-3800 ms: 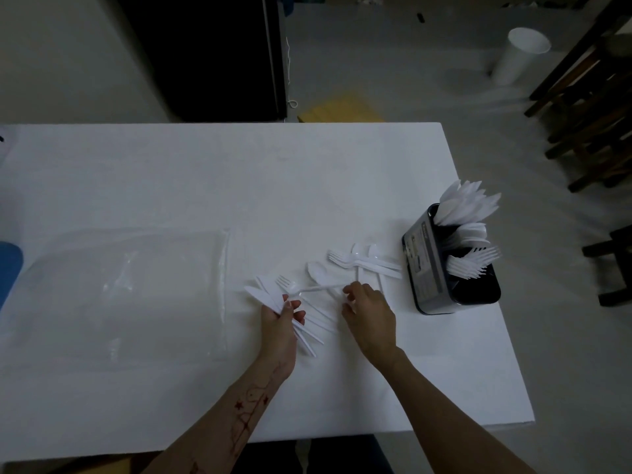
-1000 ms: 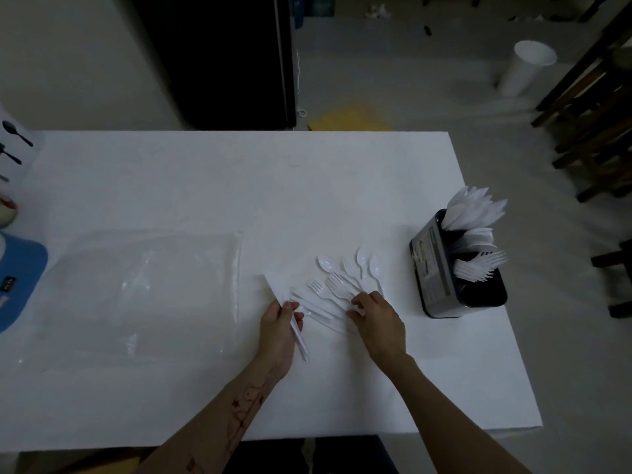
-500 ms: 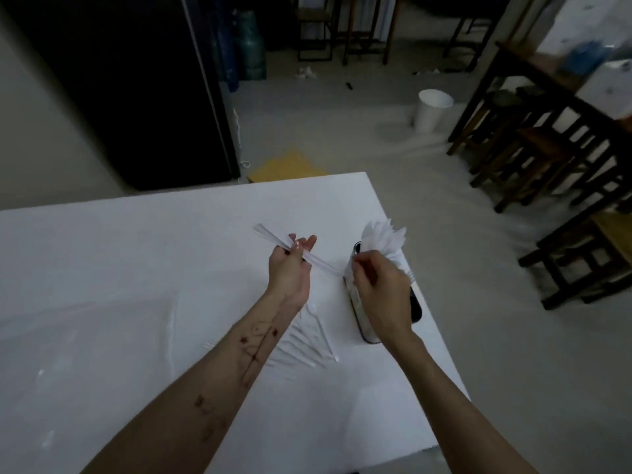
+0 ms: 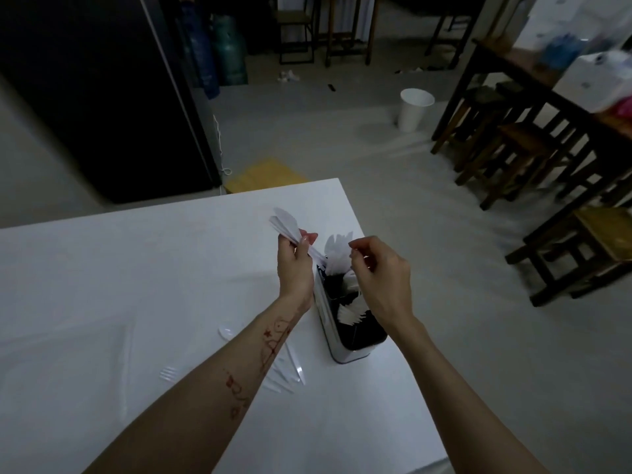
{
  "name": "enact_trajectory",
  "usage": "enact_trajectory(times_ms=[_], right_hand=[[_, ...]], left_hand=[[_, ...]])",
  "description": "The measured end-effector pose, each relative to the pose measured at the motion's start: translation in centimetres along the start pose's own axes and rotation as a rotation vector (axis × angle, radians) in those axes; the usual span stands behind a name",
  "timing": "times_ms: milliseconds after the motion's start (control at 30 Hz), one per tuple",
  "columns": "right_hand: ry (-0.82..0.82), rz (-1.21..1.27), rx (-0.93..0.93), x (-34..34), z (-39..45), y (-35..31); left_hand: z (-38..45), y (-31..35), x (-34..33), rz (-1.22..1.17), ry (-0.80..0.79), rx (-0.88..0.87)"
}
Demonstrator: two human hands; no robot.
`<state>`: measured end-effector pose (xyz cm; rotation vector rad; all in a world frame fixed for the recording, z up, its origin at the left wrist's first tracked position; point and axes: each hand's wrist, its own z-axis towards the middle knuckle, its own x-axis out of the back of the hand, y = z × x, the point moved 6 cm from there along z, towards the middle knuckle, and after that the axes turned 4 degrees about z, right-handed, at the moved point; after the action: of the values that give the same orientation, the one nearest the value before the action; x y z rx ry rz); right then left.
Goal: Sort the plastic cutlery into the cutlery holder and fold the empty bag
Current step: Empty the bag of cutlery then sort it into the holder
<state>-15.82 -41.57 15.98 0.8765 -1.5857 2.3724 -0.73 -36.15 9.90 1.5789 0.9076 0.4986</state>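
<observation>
Several white plastic knives are being gripped in a bunch by the left hand, handles angled down toward the black-and-white cutlery holder at the table's 3 o'clock edge, likely for feeding into the far compartment. The right hand is being held over the holder, fingers curled; whether anything is pinched cannot be told. Loose white plastic cutlery is lying at 6 o'clock of the holder, so sorting is being judged unfinished. A clear plastic bag is lying flat at 9 o'clock.

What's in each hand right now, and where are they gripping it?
The left hand grips a bunch of plastic knives around the handles, blades fanned up and away. The right hand hovers curled over the cutlery holder; whether it pinches anything cannot be told.
</observation>
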Motion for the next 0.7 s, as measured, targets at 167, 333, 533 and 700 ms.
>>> enact_trajectory(times_ms=[167, 333, 533, 700], right_hand=[[0.025, 0.022, 0.114, -0.3, 0.7, 0.1], [0.037, 0.037, 0.221, -0.5, 1.3, -0.7], [-0.264, -0.153, 0.478, -3.4, 2.0, -2.2], [-0.205, -0.222, 0.498, -4.1, 1.4, 0.0]], left_hand=[[-0.8, 0.1, -1.2, 0.38, -0.138, -0.109], [-1.6, 0.7, -1.1, 0.59, -0.108, -0.31], [-2.0, 0.0, -1.3, 0.61, -0.183, -0.245], [-2.8, -1.9, -1.2, 0.414, -0.247, -0.129]])
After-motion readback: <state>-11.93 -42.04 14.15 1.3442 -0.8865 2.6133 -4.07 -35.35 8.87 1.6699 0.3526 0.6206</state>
